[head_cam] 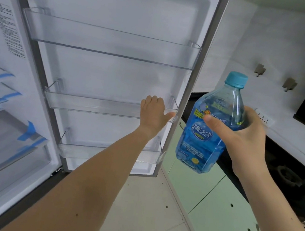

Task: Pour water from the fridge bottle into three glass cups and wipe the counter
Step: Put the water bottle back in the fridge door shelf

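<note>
Fridge door (102, 73) beside counter (299, 151), perhaps touching

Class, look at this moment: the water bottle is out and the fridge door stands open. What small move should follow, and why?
Probably swing the open white fridge door shut with the left hand, which grips its middle clear shelf. The right hand already holds the capped blue plastic water bottle clear of the fridge.

My home kitchen, open fridge door (102, 73) with clear shelves, pale green cabinets (213, 208), black table (286, 159), wall socket (264, 118), tiled floor (146, 212)
</note>
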The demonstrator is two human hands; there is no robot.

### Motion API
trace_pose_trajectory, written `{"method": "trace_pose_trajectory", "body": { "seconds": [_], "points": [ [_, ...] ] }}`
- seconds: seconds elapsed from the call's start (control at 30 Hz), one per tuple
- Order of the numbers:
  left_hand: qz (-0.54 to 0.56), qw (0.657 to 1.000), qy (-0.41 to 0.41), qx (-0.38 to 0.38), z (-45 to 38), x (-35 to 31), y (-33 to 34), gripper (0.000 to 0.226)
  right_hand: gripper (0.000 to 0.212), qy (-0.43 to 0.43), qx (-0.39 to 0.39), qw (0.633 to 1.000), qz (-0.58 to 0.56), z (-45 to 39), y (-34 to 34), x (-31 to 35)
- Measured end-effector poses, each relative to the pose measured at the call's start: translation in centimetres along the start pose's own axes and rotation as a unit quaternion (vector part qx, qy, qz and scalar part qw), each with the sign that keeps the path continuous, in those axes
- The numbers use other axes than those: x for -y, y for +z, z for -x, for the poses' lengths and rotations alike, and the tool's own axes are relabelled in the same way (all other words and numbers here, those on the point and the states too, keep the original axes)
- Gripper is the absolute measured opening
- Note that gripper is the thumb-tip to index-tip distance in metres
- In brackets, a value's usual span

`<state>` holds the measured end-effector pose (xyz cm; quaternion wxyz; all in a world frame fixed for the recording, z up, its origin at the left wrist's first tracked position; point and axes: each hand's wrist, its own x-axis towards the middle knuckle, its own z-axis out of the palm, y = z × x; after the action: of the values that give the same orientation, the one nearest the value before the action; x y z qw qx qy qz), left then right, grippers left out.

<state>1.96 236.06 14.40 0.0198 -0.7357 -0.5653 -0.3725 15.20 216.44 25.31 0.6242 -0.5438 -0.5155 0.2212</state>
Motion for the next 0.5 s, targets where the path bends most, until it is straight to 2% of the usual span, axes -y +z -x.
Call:
{"method": "trace_pose_trajectory", "body": {
  "seconds": [0.07,0.17,0.3,0.5],
  "points": [
    [0.028,1.0,0.001,0.009,0.2,0.1,-0.5,0.041,0.061,-0.004,0.007,1.0,-0.006,0.1,0.4,0.2],
    [0.135,0.991,0.015,0.022,0.4,0.7,-1.7,0.029,0.057,-0.014,0.015,1.0,-0.016,0.2,1.1,0.5],
    [0.306,0.952,-0.014,0.006,1.4,2.2,-5.8,0.034,0.06,-0.022,0.033,0.999,-0.032,0.2,2.8,1.1],
    [0.402,0.912,-0.078,0.018,4.3,6.3,-13.4,0.021,0.069,-0.027,0.081,0.995,-0.06,0.4,7.7,2.2]
  ]
}}
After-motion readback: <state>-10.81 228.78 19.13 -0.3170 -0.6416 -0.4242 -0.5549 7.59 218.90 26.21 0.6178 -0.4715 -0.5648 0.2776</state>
